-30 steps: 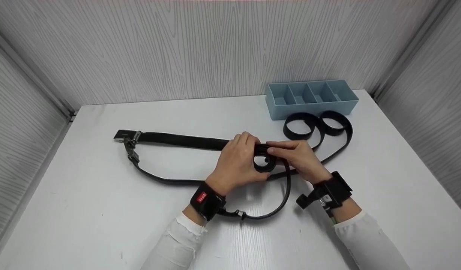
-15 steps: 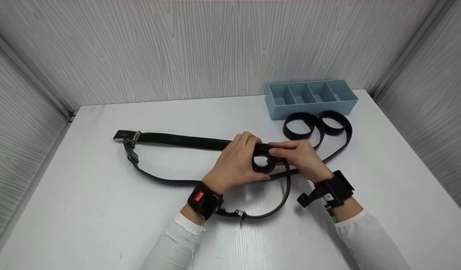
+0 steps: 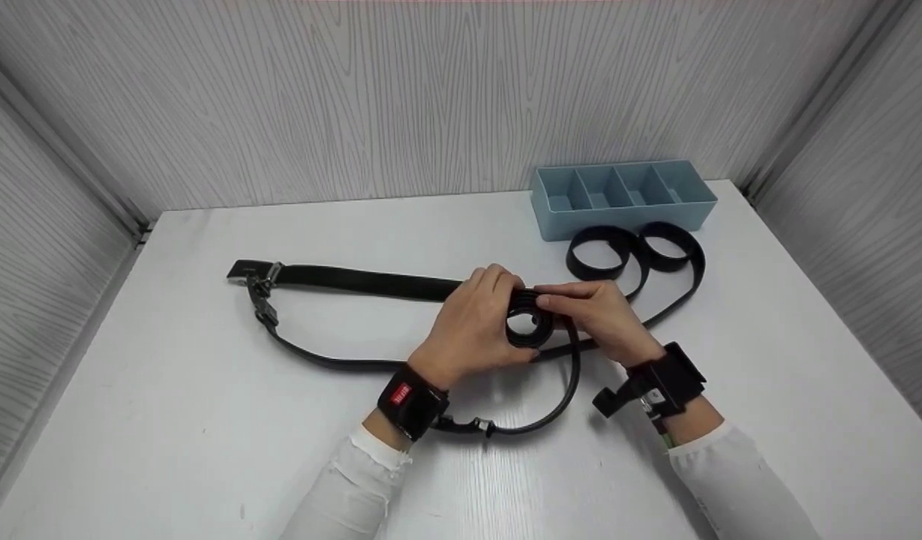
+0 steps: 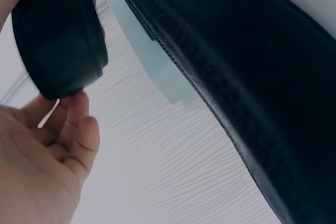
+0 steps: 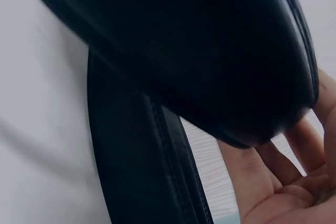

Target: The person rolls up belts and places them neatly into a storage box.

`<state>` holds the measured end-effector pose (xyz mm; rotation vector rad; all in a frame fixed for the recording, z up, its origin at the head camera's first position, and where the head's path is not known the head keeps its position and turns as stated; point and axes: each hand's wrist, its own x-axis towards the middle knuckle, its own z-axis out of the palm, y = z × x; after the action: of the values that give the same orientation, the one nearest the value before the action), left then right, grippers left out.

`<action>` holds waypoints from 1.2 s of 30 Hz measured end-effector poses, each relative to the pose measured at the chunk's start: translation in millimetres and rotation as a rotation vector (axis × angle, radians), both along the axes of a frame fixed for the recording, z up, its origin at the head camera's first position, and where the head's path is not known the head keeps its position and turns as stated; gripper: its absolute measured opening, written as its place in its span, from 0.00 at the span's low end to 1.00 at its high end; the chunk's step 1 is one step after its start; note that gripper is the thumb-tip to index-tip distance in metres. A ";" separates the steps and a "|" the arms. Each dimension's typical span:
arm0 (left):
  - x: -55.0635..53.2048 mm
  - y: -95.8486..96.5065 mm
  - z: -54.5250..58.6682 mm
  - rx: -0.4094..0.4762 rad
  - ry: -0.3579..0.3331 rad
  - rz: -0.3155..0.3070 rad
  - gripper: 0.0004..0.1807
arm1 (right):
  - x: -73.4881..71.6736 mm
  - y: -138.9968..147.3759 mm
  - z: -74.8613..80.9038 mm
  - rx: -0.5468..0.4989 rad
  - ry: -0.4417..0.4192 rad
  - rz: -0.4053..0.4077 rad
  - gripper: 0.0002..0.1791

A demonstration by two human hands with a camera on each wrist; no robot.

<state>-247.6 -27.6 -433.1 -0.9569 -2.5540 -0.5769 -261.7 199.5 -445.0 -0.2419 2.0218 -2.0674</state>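
A black leather belt (image 3: pixel 545 334), wound into a tight roll, is held upright between both hands over the middle of the table. My left hand (image 3: pixel 468 326) grips the roll from the left, fingers over its top and thumb below. On the other side my right hand (image 3: pixel 605 319) pinches its upper right edge between thumb and fingers. From the roll the loose belt end (image 3: pixel 575 367) curves down and back under the left wrist, with a keeper loop (image 3: pixel 482 426) on it. The left wrist view shows the roll's outer face (image 4: pixel 58 40); the right wrist view shows the strap (image 5: pixel 210 51) up close.
Behind the hands lies a black strap (image 3: pixel 363 280) with a plate buckle (image 3: pixel 250 270) at left. A second buckle (image 3: pixel 264 309) leads to a thinner-looking strap (image 3: pixel 340 364). Belt ends curl into two loops (image 3: pixel 607 271) before a blue four-part box (image 3: pixel 618 221) at back right.
Both hands stay in nearly the same place around the roll. The left hand and wrist shift only slightly; the other belts and the box have not moved.
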 end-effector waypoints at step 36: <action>0.8 1.5 -2.3 -0.018 -0.016 -0.064 0.42 | -3.5 8.1 0.2 0.056 0.002 0.074 0.20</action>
<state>-246.8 -26.1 -435.4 -1.0479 -2.5549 -0.5829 -265.1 207.6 -444.7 -0.3036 2.0367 -1.9644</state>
